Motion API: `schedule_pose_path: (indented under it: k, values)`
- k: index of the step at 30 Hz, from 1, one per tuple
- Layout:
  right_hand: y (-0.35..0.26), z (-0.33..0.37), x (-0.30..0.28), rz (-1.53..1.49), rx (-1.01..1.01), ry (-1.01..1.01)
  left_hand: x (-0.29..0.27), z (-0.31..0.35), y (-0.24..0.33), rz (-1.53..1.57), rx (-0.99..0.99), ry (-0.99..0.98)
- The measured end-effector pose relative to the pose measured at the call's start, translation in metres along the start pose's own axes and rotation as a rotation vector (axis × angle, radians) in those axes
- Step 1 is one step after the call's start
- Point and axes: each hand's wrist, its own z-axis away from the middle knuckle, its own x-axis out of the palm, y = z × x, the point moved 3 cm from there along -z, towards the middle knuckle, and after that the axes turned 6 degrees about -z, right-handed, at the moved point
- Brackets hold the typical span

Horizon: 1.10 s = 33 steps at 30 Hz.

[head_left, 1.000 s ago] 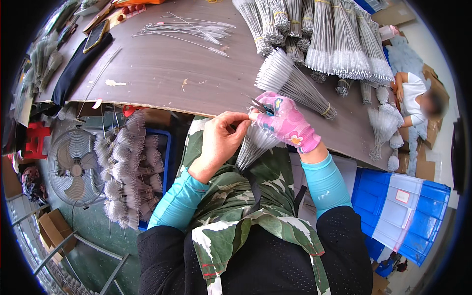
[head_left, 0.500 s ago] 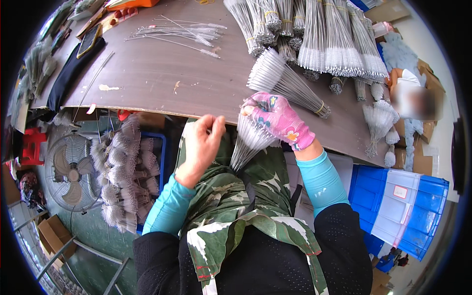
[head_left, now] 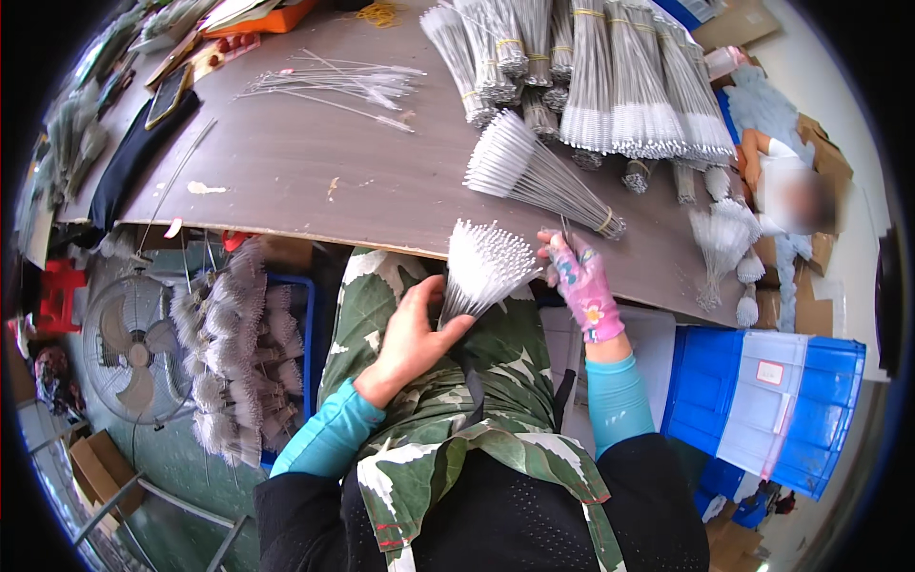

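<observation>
A fanned bundle of thin wire brushes with white bristle heads stands over my lap, heads up. My bare left hand is wrapped round its lower stems from the left, thumb across the front. To the right of the bundle, at the table's front edge, is my right hand in a pink flowered glove with the fingertips bare. Its fingers are drawn together, and a thin dark sliver sticks up from them; what it is I cannot make out. Just beyond lies a banded brush bundle on the table.
Many banded brush bundles are heaped at the table's back right. Loose brushes lie farther left, near a phone. Below the table are a fan and a blue crate of brushes. Blue and white bins stand right; another person sits beyond.
My left hand has gone from beside the bundle to round its stems. My right hand has moved off the brush heads, right and slightly down. The bundle stands more upright.
</observation>
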Motion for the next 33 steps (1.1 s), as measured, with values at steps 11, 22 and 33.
schedule_pose_path:
  k: [11, 22, 33]
  values:
    - [0.011, 0.033, 0.048, -0.266, 0.226, 0.135, 0.037, -0.007, 0.009, -0.042, -0.009, 0.027]
    - [0.001, 0.041, 0.071, -0.266, 0.228, 0.078, 0.040, -0.020, -0.016, 0.194, -0.055, 0.132]
    - [-0.008, 0.042, 0.080, -0.213, 0.040, -0.310, 0.023, -0.043, -0.043, -0.069, 0.270, 0.056]
